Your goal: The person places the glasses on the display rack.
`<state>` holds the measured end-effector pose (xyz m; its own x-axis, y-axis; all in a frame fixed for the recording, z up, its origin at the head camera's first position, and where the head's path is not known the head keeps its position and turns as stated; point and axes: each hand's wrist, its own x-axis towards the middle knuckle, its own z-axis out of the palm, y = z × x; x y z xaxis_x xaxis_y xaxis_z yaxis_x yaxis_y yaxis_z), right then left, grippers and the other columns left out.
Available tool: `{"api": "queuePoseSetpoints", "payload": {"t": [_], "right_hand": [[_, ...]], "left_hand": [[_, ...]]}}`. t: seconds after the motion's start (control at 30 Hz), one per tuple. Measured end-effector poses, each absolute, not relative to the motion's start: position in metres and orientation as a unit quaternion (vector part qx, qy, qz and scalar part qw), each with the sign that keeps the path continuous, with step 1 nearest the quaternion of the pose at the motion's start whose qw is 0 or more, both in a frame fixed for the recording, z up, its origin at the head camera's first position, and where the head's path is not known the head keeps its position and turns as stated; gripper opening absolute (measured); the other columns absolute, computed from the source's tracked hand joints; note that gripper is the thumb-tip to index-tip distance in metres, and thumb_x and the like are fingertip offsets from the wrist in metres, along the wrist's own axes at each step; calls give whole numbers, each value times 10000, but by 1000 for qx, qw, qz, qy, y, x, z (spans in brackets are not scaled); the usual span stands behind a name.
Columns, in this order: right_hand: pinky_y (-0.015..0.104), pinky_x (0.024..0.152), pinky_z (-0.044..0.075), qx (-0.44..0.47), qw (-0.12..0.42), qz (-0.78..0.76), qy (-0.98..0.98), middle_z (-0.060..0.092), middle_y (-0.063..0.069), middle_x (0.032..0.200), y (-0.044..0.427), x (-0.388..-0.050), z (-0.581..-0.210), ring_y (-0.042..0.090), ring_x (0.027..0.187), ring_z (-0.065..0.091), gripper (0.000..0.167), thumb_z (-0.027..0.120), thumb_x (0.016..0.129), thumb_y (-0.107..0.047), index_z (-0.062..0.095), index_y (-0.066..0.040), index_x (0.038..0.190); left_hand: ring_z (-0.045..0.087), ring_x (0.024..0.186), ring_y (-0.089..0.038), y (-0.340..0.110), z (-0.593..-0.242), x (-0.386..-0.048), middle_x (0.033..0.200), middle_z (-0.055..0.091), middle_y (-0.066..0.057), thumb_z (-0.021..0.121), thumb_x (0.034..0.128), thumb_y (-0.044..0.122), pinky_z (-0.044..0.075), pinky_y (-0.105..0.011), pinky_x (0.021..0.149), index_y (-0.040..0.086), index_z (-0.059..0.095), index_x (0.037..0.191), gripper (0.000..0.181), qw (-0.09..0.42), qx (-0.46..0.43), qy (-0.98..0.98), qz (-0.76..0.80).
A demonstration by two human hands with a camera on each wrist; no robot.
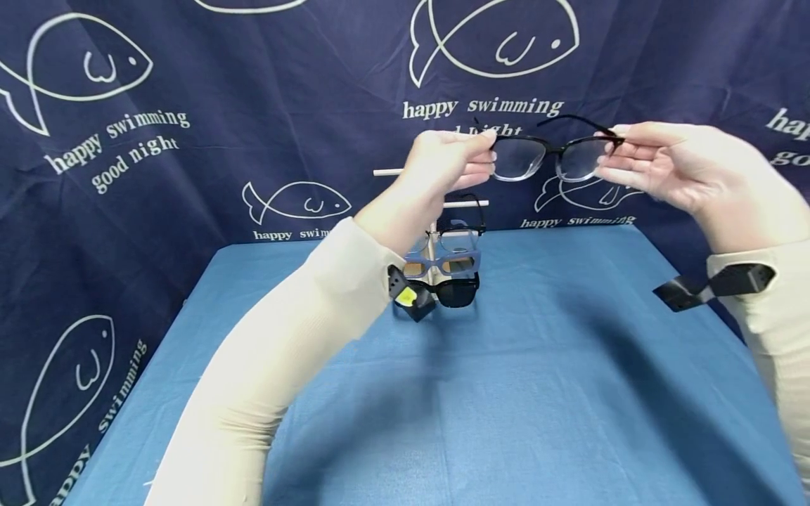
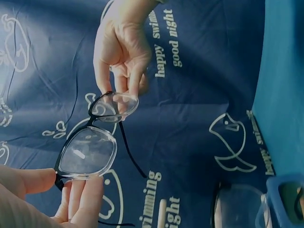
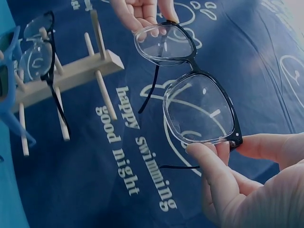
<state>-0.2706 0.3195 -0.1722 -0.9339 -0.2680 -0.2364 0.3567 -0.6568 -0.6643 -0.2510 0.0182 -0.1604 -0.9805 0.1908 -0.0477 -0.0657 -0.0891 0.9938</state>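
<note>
A pair of eyeglasses point(image 1: 552, 150) with a black upper rim and clear lower rim is held up between both hands, above the table. My left hand point(image 1: 448, 165) pinches one outer corner of the frame between thumb and fingers. At the opposite corner my right hand point(image 1: 673, 161) pinches the other end. The black temples stretch away behind the lenses, unfolded. In the right wrist view the wooden rack point(image 3: 71, 75) stands beside the eyeglasses, apart from them, its top pegs bare.
On the rack hang another pair of clear glasses point(image 3: 40, 59), blue-framed sunglasses point(image 1: 457, 265) and, lowest, black sunglasses point(image 1: 457, 292). The rack stands at the back of the blue cloth-covered table point(image 1: 493, 407). A dark blue curtain point(image 1: 354, 77) with white fish drawings hangs behind.
</note>
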Motion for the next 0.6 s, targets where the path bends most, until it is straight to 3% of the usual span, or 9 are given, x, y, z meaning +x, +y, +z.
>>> {"api": "queuePoseSetpoints", "payload": {"t": [0.13, 0.37, 0.6], "right_hand": [[538, 758, 588, 55, 175, -902, 391, 643, 275, 924, 304, -271, -171, 373, 884, 667, 234, 455, 998, 15, 659, 127, 978], [514, 746, 598, 50, 166, -890, 421, 632, 256, 883, 279, -274, -170, 364, 848, 670, 180, 500, 975, 30, 665, 102, 971], [482, 724, 610, 46, 149, -876, 457, 632, 239, 864, 257, -274, -171, 342, 825, 670, 160, 529, 958, 39, 686, 73, 952]], "left_hand": [[692, 1022, -259, 3, -159, -252, 1151, 680, -220, 631, 948, 144, 599, -216, 768, -43, 646, 1159, 282, 95, 49, 672, 733], [685, 1028, -259, -23, -157, -252, 949, 691, -122, 626, 954, 169, 595, -223, 794, -36, 662, 1140, 279, 82, 58, 700, 707], [685, 964, -212, -41, -161, -253, 970, 680, -114, 622, 957, 181, 587, -222, 825, -32, 655, 1141, 283, 79, 50, 706, 702]]}}
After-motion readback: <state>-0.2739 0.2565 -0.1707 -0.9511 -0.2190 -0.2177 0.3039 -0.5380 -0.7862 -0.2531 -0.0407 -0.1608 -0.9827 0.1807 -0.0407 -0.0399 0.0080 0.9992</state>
